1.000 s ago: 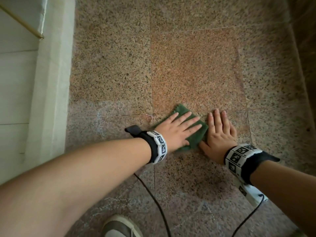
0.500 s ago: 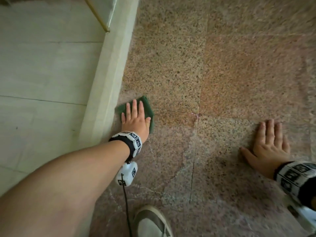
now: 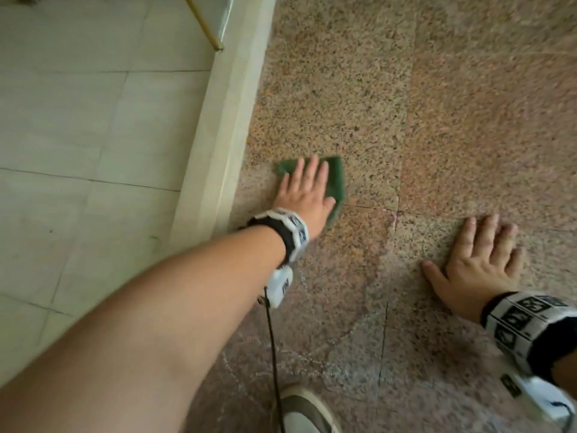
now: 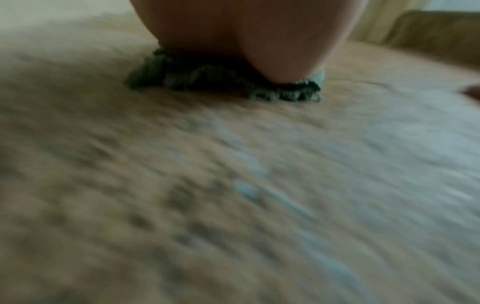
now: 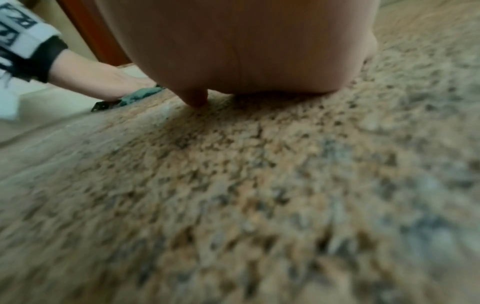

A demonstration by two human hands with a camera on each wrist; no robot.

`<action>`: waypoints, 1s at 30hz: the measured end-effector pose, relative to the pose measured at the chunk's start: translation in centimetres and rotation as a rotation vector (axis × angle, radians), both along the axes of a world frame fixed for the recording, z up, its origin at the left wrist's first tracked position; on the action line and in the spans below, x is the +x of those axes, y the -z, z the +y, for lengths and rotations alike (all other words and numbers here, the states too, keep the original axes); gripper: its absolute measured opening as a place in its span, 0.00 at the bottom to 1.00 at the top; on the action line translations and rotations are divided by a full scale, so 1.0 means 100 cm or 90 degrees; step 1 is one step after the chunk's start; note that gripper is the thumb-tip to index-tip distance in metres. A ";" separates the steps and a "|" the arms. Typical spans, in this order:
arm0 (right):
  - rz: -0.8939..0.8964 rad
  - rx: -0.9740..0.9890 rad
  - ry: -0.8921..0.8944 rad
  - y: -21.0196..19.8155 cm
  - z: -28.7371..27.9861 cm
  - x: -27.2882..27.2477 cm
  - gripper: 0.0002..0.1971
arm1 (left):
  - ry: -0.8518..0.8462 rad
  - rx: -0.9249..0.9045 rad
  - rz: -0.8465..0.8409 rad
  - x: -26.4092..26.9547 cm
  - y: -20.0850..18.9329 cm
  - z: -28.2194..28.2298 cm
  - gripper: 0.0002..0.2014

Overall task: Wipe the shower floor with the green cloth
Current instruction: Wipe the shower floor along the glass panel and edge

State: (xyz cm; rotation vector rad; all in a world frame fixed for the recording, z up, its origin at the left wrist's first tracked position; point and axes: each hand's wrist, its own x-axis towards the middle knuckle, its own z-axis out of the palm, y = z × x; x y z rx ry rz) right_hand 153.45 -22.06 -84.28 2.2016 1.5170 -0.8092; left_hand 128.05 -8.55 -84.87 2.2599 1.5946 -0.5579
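Speckled pinkish-brown granite shower floor (image 3: pixel 359 98) fills the centre and right of the head view, its grey grout lines crossing near the middle. Left of centre on it lies the flat, dark green scouring cloth (image 3: pixel 336 179), just beside the pale stone kerb (image 3: pixel 218 145) that runs diagonally down the left. The left hand (image 3: pixel 304 195) lies on top of the cloth with straight fingers, pressing it down and gripping nothing. From the left wrist view the cloth's edge looks frayed and fibrous, though blur makes that uncertain. It is probably light, thin and limp, so a flat palm at its middle should steer it better than pinching an edge, which might fold it under. The right hand (image 3: pixel 477 260) rests spread and flat on the floor at lower right, well apart from the cloth. Open granite stretches toward the upper right; the kerb blocks leftward strokes, and a grey-and-white shoe (image 3: pixel 307 410) and a black cable (image 3: pixel 271 339) sit at the bottom.
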 end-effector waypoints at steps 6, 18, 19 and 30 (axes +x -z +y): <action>0.004 -0.018 -0.004 -0.004 0.003 0.000 0.51 | -0.235 0.031 0.011 -0.062 0.000 0.033 0.34; 0.023 -0.034 -0.003 -0.009 0.003 -0.001 0.52 | -0.197 -0.057 0.078 -0.084 -0.009 -0.120 0.38; 0.022 -0.030 -0.002 -0.008 0.003 -0.001 0.52 | -0.187 -0.046 0.076 -0.085 -0.008 -0.113 0.38; 0.020 -0.013 -0.005 -0.005 0.001 -0.002 0.51 | -0.109 0.012 0.029 -0.074 -0.002 0.061 0.34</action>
